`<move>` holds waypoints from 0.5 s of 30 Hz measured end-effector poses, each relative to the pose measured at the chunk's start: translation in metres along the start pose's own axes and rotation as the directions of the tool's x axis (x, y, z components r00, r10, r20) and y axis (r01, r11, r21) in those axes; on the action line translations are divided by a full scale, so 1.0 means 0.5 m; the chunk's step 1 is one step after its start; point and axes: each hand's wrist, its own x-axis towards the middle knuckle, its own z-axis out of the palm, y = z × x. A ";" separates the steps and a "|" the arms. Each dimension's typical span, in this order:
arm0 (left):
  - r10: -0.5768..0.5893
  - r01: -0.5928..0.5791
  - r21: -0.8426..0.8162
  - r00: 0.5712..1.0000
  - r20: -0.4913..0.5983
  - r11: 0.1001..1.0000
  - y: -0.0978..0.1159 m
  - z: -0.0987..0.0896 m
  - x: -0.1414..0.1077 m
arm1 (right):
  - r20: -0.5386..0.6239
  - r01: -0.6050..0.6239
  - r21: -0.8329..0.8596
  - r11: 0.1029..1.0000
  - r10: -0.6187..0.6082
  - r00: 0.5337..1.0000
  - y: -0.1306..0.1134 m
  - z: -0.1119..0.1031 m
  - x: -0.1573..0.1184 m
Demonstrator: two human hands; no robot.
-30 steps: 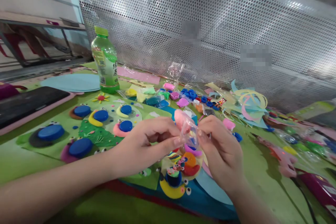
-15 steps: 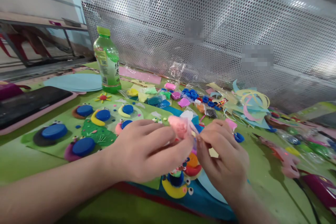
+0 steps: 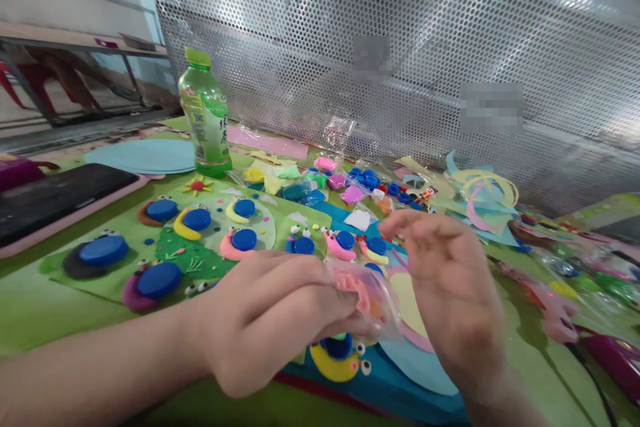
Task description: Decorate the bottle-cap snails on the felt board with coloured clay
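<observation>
Hands: left (image 3: 273, 320) pinches clay bag (image 3: 370, 293); right (image 3: 450, 280) hovers clear.

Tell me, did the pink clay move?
Yes. The pink clay dropped lower, toward the yellow snail, held in the left hand.

Two bare forearms in view, no sleeves, no gloves. Left hand (image 3: 270, 317): no rings, no wristband, nails short and unpainted where visible. Right hand (image 3: 450, 280): blurred, likewise without rings or watch; nail detail not discernible. No jewellery, markings or coverings on either wrist within the frame.
</observation>
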 end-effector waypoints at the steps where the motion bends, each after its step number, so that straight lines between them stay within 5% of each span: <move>1: -0.033 0.034 -0.021 0.999 0.024 0.999 -0.001 -0.005 0.000 | 0.092 -0.022 -0.059 0.998 0.027 0.995 0.000 -0.001 0.001; 3: -0.060 0.068 -0.089 0.994 0.087 0.994 -0.005 -0.013 0.005 | 0.273 -0.041 -0.215 0.976 0.100 0.957 -0.002 -0.001 0.002; 5: -0.045 0.055 -0.145 0.996 0.075 0.988 -0.010 -0.017 0.014 | 0.335 -0.036 -0.294 0.955 0.138 0.932 -0.004 0.000 0.001; 9: -0.046 0.031 -0.191 0.996 -0.078 0.981 -0.017 -0.010 0.029 | 0.200 0.000 -0.327 0.945 0.069 0.977 0.000 -0.008 0.002; 15: -0.228 0.207 -0.211 0.970 -0.083 0.955 -0.018 0.002 0.025 | 0.136 0.014 -0.300 0.954 0.028 0.990 0.007 -0.020 0.006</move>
